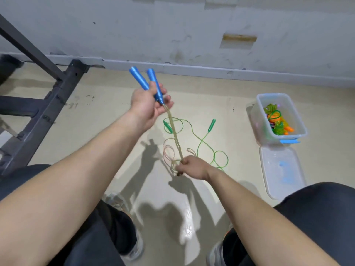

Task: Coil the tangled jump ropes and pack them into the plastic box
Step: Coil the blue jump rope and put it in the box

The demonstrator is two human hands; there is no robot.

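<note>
Knees in dark trousers frame the bottom of our view, and both our bare forearms reach out over the pale floor. Up high, our left hand curls its fingers round the two blue handles of a jump rope, held side by side and pointing up and away. From them the clear yellowish rope runs down in a doubled strand to our right hand, which is clenched round it, with loose loops hanging just beside the fist. On the floor beyond lies a green jump rope, sprawled and uncoiled. Off to the right sits the plastic box, open, with bright coiled ropes inside, and its lid lies flat next to it.
</note>
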